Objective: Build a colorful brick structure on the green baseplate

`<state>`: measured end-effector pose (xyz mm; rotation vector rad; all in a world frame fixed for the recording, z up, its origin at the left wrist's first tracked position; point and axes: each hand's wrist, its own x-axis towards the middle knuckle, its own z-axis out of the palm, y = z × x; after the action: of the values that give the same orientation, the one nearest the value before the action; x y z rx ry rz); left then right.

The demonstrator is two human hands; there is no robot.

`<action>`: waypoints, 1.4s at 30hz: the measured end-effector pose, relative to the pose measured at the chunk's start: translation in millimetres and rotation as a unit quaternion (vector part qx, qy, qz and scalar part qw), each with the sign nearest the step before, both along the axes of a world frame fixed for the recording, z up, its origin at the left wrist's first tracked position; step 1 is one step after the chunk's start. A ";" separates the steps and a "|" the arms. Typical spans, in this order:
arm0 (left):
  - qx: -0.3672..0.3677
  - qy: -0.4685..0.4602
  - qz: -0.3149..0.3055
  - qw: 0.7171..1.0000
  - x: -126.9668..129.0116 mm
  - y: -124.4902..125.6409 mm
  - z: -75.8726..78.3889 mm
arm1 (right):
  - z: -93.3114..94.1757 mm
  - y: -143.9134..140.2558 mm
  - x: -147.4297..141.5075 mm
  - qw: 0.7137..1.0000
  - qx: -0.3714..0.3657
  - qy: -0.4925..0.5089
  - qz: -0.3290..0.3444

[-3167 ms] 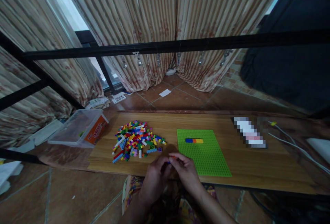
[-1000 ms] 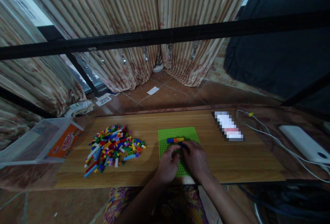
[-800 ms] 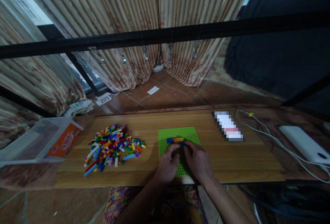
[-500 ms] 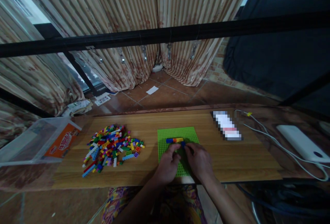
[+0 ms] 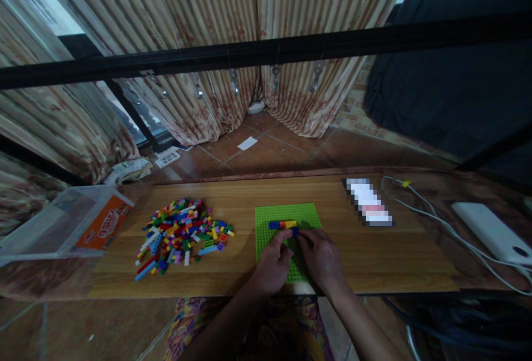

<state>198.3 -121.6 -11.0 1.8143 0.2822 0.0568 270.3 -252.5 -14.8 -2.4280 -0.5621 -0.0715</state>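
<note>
Pressing blue brick [image 5: 293,232] onto green baseplate [image 5: 266,222]: left hand [image 5: 272,264], right hand [image 5: 322,258] both pinching it.

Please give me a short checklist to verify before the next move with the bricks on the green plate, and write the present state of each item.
1. Both hands on the green baseplate: ok; left hand and right hand rest on its near half.
2. Row of blue, orange and yellow bricks seated on the plate: ok, it lies flat.
3. Blue brick at the fingertips pressed fully down: cannot tell, fingers cover it.
4. Loose brick pile on the wooden board: ok, left of the plate.
5. White cable apart from the plate: ok, it lies far right.
</note>
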 end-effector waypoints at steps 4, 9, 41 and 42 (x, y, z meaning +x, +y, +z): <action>0.014 0.004 -0.003 1.000 -0.2 0.4 -0.5 | 0.4 1.2 0.1 1.000 0.001 -0.001 -0.012; 0.036 -0.002 -0.009 0.999 -0.3 0.1 4.6 | 2.5 2.6 0.4 1.000 -0.004 0.009 -0.019; 0.387 0.016 -0.173 0.905 27.5 -7.8 18.4 | -1.9 -5.1 -4.7 0.997 -0.053 -0.040 0.041; 0.399 0.017 -0.185 0.898 30.6 -6.5 17.7 | -0.9 -5.4 -3.9 0.996 -0.061 -0.037 0.045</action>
<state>228.9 -128.1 6.8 2.6615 -0.0957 -0.1515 266.5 -257.9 -15.7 -2.5219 -0.7279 -0.0934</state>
